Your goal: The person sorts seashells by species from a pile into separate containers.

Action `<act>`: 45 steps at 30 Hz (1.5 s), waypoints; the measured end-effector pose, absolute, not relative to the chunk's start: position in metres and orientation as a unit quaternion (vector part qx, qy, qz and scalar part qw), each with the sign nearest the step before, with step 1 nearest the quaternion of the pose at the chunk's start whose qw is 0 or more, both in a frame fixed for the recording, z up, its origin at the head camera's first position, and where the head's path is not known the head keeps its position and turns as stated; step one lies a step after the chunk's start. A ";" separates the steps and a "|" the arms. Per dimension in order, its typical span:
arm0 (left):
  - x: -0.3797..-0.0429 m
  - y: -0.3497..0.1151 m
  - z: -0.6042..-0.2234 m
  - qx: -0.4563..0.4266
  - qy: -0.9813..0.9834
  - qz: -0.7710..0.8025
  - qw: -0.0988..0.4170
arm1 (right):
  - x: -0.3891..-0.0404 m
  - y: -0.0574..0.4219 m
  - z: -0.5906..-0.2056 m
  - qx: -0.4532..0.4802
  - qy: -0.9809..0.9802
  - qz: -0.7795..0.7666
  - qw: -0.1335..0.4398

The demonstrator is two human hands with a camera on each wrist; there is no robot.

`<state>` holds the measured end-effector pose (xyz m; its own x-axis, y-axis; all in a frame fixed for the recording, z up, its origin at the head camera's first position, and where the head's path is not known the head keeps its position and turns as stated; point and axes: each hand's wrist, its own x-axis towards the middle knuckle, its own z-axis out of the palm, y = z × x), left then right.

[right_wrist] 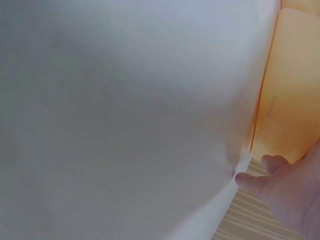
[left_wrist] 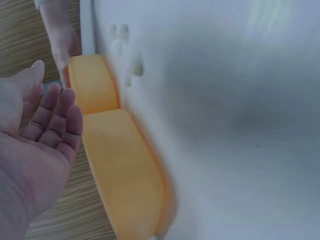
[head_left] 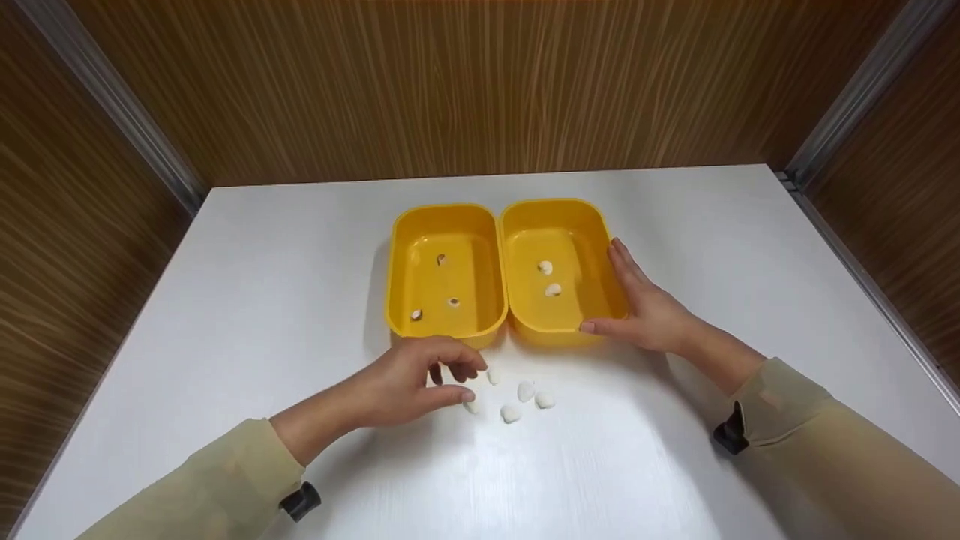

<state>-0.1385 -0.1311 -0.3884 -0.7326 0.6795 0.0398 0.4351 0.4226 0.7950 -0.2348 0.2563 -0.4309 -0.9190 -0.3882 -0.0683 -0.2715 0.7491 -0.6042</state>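
Two yellow boxes stand side by side on the white table. Three small brown-and-white, shell-like pieces lie in the left box (head_left: 480, 335); two small whitish pieces (head_left: 545, 267) lie in the right box (head_left: 551, 337). In front of the boxes are several small white pebble- or shell-like pieces (head_left: 510, 413). My left hand (head_left: 409, 381) hovers beside them, fingers loosely bent and thumb apart; its palm (left_wrist: 35, 165) holds nothing in the left wrist view. My right hand (head_left: 652, 315) rests against the right box's side and front corner, its fingers extended along the wall.
The white table (head_left: 285, 300) ends at wood-patterned panels (head_left: 480, 90) at the back and sides. Metal strips (head_left: 862, 90) run along the panel corners. Both sleeves have a dark strap piece (head_left: 300, 501) at the cuff.
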 end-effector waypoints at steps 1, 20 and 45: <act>-0.138 -0.132 -0.393 0.333 0.830 0.421 0.150 | -0.235 0.257 -0.431 -0.178 0.930 -0.308 0.094; -0.143 -0.137 -0.446 0.297 0.839 0.420 0.174 | -0.235 0.257 -0.432 -0.184 0.927 -0.317 0.085; -0.142 -0.129 -0.461 0.301 0.865 0.383 0.116 | -0.235 0.256 -0.435 -0.195 0.927 -0.314 0.069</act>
<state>-0.1417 -0.1292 -0.4614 -0.7921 0.6097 0.0305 0.4322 0.5248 0.7334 -0.2346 0.2565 -0.4351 -0.9141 -0.4056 -0.0055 -0.3186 0.7265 -0.6088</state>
